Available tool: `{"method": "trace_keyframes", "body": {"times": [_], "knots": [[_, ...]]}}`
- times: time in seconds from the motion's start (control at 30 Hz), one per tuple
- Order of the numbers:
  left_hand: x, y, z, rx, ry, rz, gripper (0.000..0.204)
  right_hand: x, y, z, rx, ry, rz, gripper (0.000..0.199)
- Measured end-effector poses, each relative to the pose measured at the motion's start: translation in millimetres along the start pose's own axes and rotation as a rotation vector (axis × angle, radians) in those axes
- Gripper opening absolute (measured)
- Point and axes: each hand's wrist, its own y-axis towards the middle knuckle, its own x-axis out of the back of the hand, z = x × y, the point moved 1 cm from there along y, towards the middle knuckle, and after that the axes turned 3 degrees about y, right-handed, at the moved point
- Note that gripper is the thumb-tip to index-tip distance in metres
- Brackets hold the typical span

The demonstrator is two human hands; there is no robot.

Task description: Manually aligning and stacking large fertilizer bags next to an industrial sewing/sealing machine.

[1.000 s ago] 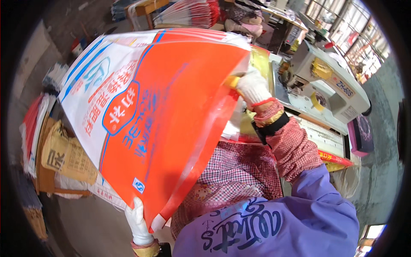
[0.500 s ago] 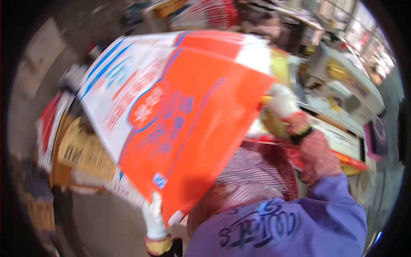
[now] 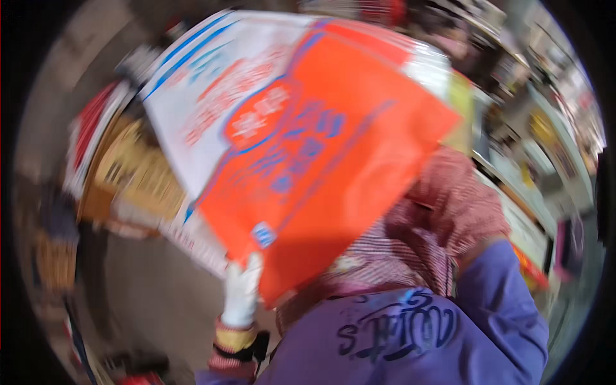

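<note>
A large flat printed sack [image 3: 333, 173], orange on one part and white with blue stripes on the other, is held up in front of me and covers the middle of the view. My left hand [image 3: 242, 289], in a white glove, grips its lower left corner, thumb on the printed face. Of my right arm only the red checked sleeve [image 3: 462, 199] shows, reaching behind the sack's right edge; the hand itself is hidden there. Motion smears the picture.
A pale sewing machine [image 3: 561, 154] stands on a worktable at the right. Bundled yellowish sacks [image 3: 141, 173] lie on a wooden stand at the left, with red and white sheets [image 3: 96, 128] beside them. Another person [image 3: 443, 32] is at the far side, blurred.
The sack has moved up and to the right in the view. My left hand shifted slightly right with it. My right hand, seen before at the sack's right edge, has gone behind it.
</note>
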Motion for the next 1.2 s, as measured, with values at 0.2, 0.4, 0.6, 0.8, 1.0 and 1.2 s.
{"method": "trace_keyframes", "body": {"times": [0.2, 0.4, 0.6, 0.8, 1.0, 1.2], "knots": [[1.9, -5.5, 20.5, -0.143, -0.125, -0.134, 0.035, 54.0, -65.8, 15.1, 0.094, 0.316, 0.125, 0.039], [-3.5, 18.9, 40.7, -0.069, -0.092, -0.073, 0.032, 133.8, -111.4, 14.2, -0.147, 1.277, -0.807, 0.044], [-5.2, 34.9, 72.0, 0.067, 0.036, -0.089, 0.033, 36.5, -60.6, -9.1, -0.529, 0.305, -0.107, 0.04], [-11.8, 10.7, 160.7, 0.178, 0.155, -0.146, 0.041, -20.9, -73.1, 29.1, -0.242, 0.716, -0.22, 0.043], [1.6, 5.8, 248.6, 0.414, 0.124, -0.486, 0.047, -36.0, -19.1, 144.6, 0.211, 0.542, -0.175, 0.035], [3.9, 2.0, 281.1, 0.369, 0.371, -0.602, 0.047, -194.9, 75.8, 154.2, -0.19, -0.135, 0.076, 0.036]]}}
